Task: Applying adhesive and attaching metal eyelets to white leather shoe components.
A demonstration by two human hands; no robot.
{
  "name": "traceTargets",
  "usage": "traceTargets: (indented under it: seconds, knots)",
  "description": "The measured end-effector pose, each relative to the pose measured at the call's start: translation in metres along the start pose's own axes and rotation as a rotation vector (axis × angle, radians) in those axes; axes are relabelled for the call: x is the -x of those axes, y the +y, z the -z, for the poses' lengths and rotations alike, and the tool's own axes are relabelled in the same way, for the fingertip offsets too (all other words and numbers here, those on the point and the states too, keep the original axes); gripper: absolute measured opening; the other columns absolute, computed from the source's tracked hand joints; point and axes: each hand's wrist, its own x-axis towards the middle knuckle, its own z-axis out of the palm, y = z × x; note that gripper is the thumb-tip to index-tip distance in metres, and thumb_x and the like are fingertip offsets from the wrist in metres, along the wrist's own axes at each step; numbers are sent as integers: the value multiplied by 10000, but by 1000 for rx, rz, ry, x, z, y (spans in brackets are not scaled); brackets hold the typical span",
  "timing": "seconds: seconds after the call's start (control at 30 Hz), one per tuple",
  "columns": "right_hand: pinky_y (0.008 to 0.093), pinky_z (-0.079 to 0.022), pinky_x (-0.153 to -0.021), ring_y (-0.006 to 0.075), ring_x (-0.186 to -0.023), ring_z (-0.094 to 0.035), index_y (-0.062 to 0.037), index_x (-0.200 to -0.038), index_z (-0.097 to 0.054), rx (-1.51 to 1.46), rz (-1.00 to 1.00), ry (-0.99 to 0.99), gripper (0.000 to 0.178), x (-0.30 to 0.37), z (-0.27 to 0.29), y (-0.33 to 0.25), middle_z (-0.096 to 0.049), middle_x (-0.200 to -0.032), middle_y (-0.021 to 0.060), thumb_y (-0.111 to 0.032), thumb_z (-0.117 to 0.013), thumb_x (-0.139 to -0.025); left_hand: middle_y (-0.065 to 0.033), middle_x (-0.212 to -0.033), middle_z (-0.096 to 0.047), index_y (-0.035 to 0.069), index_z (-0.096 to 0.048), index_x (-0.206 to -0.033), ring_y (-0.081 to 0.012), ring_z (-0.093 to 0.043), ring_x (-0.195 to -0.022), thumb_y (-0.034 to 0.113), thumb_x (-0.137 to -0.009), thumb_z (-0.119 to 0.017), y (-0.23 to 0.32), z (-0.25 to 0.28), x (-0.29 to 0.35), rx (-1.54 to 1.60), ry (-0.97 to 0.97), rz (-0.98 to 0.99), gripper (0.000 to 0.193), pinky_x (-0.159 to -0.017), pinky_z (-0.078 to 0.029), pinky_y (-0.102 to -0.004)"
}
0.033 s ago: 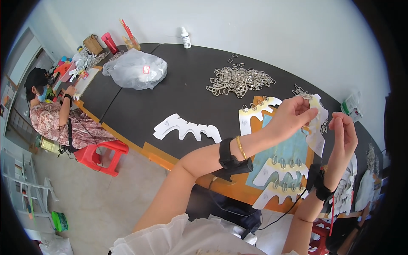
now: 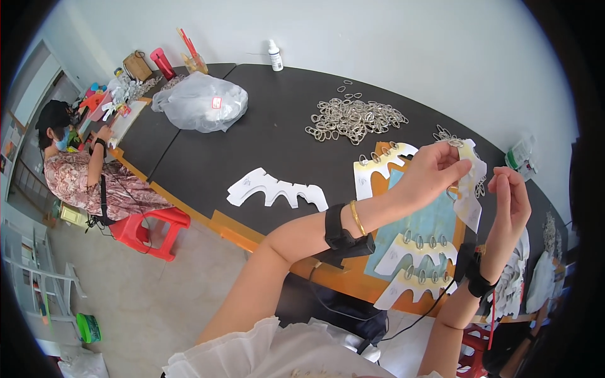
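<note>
My left hand [image 2: 435,173] pinches a white scalloped card [image 2: 467,200] with a yellowish strip, holding it up off the table; a few oval metal rings show along its edges. Just right of the card is my right hand [image 2: 512,200], thumb and fingertips pressed together; whatever they grip is hidden. Below lies a blue mat [image 2: 416,220]. Around it are more scalloped cards with rings set on them: one at the far side [image 2: 362,179] and two at the near side, an upper card [image 2: 403,255] and a lower card [image 2: 394,291].
A heap of oval metal rings [image 2: 356,120] lies beyond the mat. Plain white scalloped cards [image 2: 274,191] rest left of my arm. Farther back are a filled plastic bag [image 2: 201,104] and a white bottle [image 2: 275,57]. At far left a person [image 2: 94,170] works, beside a red stool [image 2: 154,230].
</note>
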Motion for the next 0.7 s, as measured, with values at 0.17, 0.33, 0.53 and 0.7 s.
traceTargets:
  seconds: [0.17, 0.33, 0.53, 0.7]
  knots:
    - [203, -385, -707, 65, -742, -482, 31, -962, -597, 13, 11, -16, 172, 0, 1, 0, -537, -788, 6, -118, -517, -932, -2, -729, -591, -15, -572, -903, -46, -531, -631, 170, -882, -617, -3, 0, 0, 20, 8, 7, 191, -552, -424, -208]
    - [207, -386, -710, 66, -742, -481, 31, -955, -596, 27, 14, -16, 178, -1, -2, 1, -542, -794, 8, -126, -516, -934, 17, -771, -585, 12, -567, -909, -42, -527, -682, 191, -895, -614, -1, 2, 1, -16, -15, 33, 186, -614, -433, -198]
    - [208, -390, -712, 71, -741, -487, 29, -958, -600, 42, 17, -7, 182, -3, -3, 1, -540, -799, 9, -131, -518, -935, 17, -770, -582, 10, -565, -916, -42, -530, -685, 180, -892, -615, 2, 6, 0, 9, -14, 22, 179, -613, -433, -198]
    - [207, -387, -711, 76, -755, -492, 37, -989, -588, 54, 20, 28, 179, 0, 12, 6, -534, -795, 9, -117, -518, -931, 10, -777, -588, 1, -572, -946, -49, -540, -692, 174, -890, -620, -3, -3, -6, -17, -34, 29, 188, -610, -442, -204]
